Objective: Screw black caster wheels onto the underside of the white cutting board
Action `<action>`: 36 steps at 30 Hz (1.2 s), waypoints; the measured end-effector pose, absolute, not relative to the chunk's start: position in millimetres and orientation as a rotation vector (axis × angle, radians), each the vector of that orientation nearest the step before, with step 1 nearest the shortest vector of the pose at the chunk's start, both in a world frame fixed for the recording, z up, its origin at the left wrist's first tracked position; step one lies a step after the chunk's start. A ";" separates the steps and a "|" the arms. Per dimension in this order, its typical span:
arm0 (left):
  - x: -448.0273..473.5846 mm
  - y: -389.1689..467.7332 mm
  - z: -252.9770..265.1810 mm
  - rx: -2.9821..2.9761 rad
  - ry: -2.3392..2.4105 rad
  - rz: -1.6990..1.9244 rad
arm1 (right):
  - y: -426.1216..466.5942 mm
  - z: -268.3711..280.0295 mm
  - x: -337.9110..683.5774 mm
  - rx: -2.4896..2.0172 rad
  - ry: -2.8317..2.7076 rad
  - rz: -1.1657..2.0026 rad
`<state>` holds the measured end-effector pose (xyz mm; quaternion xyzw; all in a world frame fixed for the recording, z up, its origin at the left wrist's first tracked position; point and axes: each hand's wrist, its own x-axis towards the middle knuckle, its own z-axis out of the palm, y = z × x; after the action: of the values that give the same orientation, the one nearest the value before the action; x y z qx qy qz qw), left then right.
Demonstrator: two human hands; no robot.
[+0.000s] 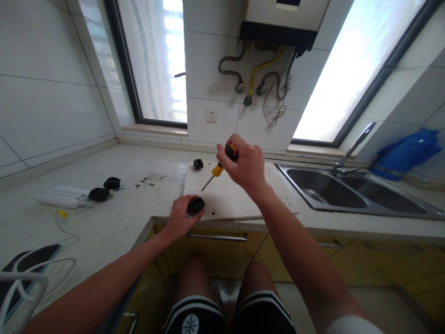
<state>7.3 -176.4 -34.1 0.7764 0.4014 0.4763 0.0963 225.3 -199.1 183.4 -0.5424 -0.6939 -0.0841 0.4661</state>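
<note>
A white board with small holes lies flat on the counter. My left hand is closed around a black caster wheel at the board's front left corner. Raised over the board, my right hand grips a screwdriver with a yellow and black handle. Its shaft slants down to the left, and the tip is above and slightly right of the held caster. Another caster stands at the board's back left corner. Whether screws sit under my left fingers is hidden.
Two loose casters lie on the left counter by a white power strip. Small dark screws are scattered nearby. A white cable and a dark tablet-like slab are front left. The steel sink is right of the board.
</note>
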 end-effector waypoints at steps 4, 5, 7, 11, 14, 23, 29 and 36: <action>4.6 -175.8 -37.2 2.298 1.180 1.424 | -151.0 148.5 262.9 -1.262 -1.449 0.027; 3.8 -175.7 -38.0 2.294 1.182 1.423 | -137.8 130.9 271.8 -1.266 -1.390 0.122; 2.1 -175.4 -39.4 2.291 1.183 1.416 | -115.9 93.0 286.8 -1.278 -1.271 0.303; -0.2 -176.0 -40.8 2.308 1.177 1.402 | -95.4 38.4 303.3 -1.230 -1.088 0.506; -1.3 -176.4 -40.6 2.321 1.188 1.402 | -91.9 26.3 308.3 -1.186 -1.017 0.572; -7.6 -180.4 -34.2 2.465 1.134 1.304 | -89.4 23.7 312.5 -1.132 -0.987 0.631; -45.6 -139.1 12.8 2.291 1.617 1.223 | -89.5 23.3 310.3 -1.109 -0.970 0.646; -91.3 -48.6 39.8 1.874 2.314 0.685 | -86.9 21.9 310.0 -1.109 -0.963 0.640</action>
<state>-91.3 -48.6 39.8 0.6129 0.7566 0.2238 0.0432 310.0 -86.9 21.9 -0.4972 -0.4314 0.2867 0.6960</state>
